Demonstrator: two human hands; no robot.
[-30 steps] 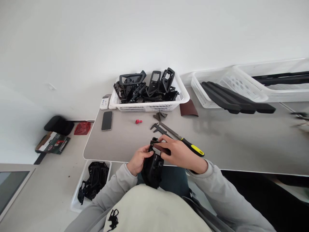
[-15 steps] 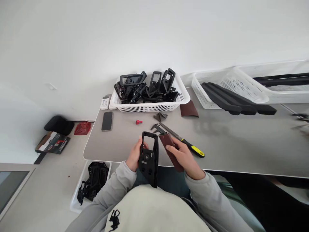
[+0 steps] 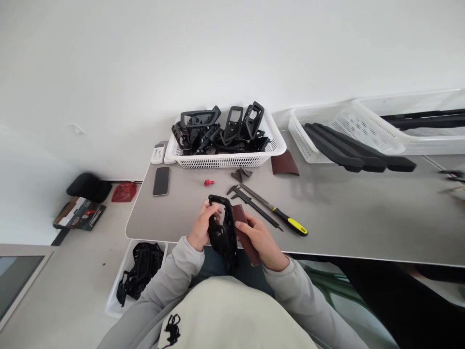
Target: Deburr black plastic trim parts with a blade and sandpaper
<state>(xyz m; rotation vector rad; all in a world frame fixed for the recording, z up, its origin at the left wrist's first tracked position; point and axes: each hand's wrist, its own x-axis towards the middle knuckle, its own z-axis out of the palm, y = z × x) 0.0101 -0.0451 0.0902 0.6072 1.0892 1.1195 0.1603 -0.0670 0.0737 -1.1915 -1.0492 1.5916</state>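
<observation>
My left hand (image 3: 202, 226) is closed on the side of a black plastic frame part (image 3: 228, 237), which has a large opening at its upper end and hangs over the table's front edge. In my right hand (image 3: 263, 242) is a flat block of reddish-brown sandpaper (image 3: 247, 238), held upright close against the right side of the part; whether the two touch I cannot tell. Just beyond my right hand lie a dark caliper (image 3: 256, 205) and a file (image 3: 290, 222) with a yellow and black handle.
A white basket (image 3: 225, 162) heaped with similar black parts stands at the back. Around it are a phone (image 3: 161, 181), a red piece (image 3: 209, 182) and a loose sandpaper sheet (image 3: 285, 164). Long black pieces (image 3: 348, 150) overhang another basket at right. A bin (image 3: 115, 291) of black parts sits lower left.
My right hand has brought the sandpaper block leftward to the black part, uncovering more of the caliper. The part has turned and shifted slightly left in my left hand.
</observation>
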